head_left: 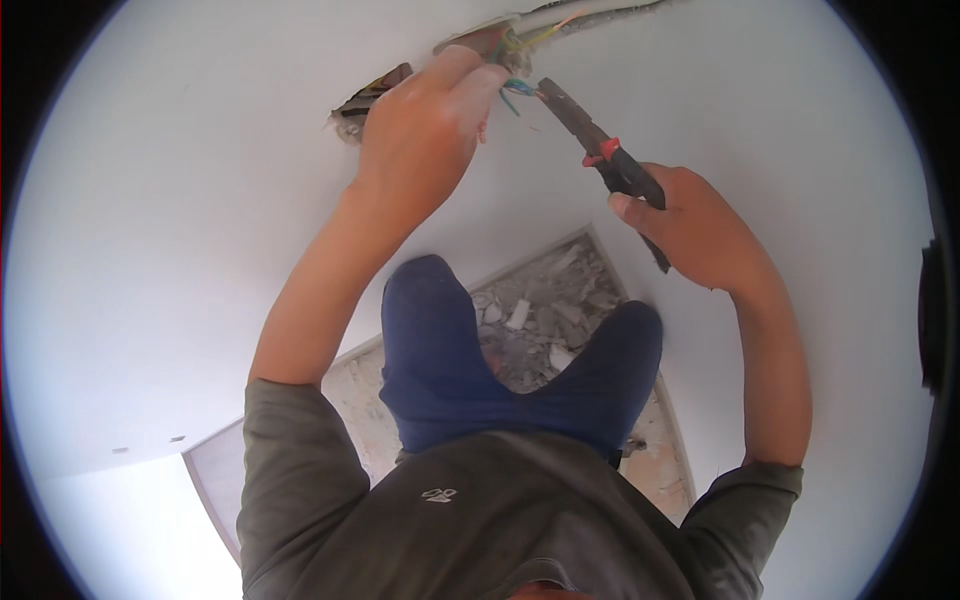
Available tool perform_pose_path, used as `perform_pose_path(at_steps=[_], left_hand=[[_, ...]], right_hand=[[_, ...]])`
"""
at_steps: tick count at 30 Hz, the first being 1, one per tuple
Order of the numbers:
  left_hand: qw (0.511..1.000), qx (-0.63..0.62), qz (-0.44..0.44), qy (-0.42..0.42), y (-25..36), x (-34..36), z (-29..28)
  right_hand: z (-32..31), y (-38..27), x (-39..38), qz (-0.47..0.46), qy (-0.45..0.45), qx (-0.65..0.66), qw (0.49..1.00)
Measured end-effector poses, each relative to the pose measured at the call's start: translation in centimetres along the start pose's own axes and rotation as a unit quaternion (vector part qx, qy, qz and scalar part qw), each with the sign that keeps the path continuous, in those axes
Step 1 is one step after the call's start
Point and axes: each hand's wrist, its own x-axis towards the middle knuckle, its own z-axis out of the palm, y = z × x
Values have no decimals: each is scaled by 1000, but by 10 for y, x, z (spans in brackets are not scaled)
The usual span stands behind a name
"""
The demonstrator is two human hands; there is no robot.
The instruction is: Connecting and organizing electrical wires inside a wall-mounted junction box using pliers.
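Observation:
My left hand [425,125] is raised against a white wall [180,250] and pinches a bundle of thin coloured wires [516,88] that come out of a rough opening in the wall [480,42]. My right hand [695,225] grips the black and red handles of a pair of pliers [600,150]. The pliers' jaws meet the blue wire ends right beside my left fingers. More wires, yellow and green, run up into the opening.
A second broken hole [372,95] shows in the wall left of my left hand. A chased groove with cables [600,12] runs right along the top. Below, my knees in blue trousers [440,350] sit over a floor strewn with rubble [545,310].

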Motion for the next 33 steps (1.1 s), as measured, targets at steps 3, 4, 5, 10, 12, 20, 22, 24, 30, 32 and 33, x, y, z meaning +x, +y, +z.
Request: perform_pose_path(at_steps=[3, 4, 5, 10, 12, 20, 22, 24, 30, 32, 33], left_hand=[[1000, 1, 3, -24, -2, 5, -3], [999, 10, 5, -39, -3, 6, -4], [998, 19, 8, -53, -4, 8, -6], [996, 7, -1, -83, -4, 14, -11], [996, 17, -2, -90, -4, 15, -11], [995, 28, -5, -96, -2, 20, -11], [995, 22, -9, -99, -2, 19, -11], [994, 20, -15, -102, -3, 19, -12], [992, 23, -13, -122, 2, 29, -16], [973, 80, -21, -214, 9, 41, -21], [973, 81, -22, -215, 12, 52, -26]], right_hand=[[2, 15, 6, -36, -44, 110, 992], [-1, 13, 5, -46, -56, 120, 990], [-3, 12, 5, -56, -67, 131, 988], [-3, 10, 6, -23, -99, 214, 972], [-7, 10, 10, -18, -108, 155, 982], [-13, 8, 13, -43, -104, 164, 980], [-12, -1, 6, -33, -115, 209, 971], [-12, -4, 4, -25, -127, 252, 959], [-6, -3, 2, -7, -154, 337, 929], [-3, 2, 3, 15, -188, 366, 911], [-2, 2, 3, 14, -190, 366, 911]])
